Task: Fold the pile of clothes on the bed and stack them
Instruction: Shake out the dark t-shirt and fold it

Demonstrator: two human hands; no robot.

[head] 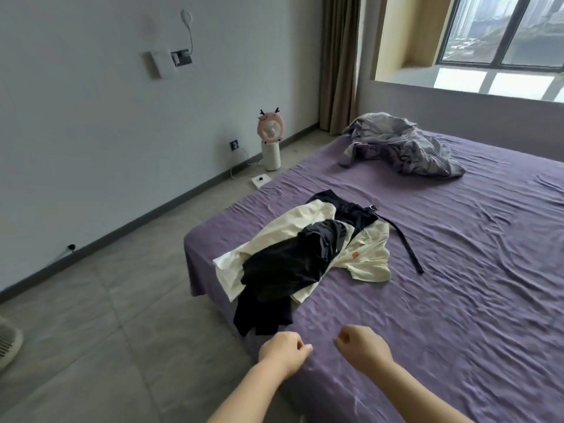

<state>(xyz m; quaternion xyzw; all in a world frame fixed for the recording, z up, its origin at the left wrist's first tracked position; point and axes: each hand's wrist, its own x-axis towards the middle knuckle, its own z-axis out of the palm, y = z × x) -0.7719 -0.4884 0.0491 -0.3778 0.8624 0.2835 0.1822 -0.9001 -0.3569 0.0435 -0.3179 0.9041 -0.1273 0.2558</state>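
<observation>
A loose pile of clothes lies near the bed's left corner: a cream shirt (363, 257) with a small red mark, a black garment (290, 264) draped over it and hanging off the edge, and a dark piece (351, 209) with a long strap behind. The bed (457, 285) has a wrinkled purple sheet. My left hand (282, 351) and my right hand (361, 346) hover just short of the pile, above the bed's near edge. Both have loosely curled fingers and hold nothing.
A crumpled grey-purple blanket (403, 148) lies at the bed's far end. On the floor by the wall stand a small pink-and-white fan (271, 141) and a white box (261, 180). Another fan (7, 343) shows at the left edge. A window ledge runs behind the bed.
</observation>
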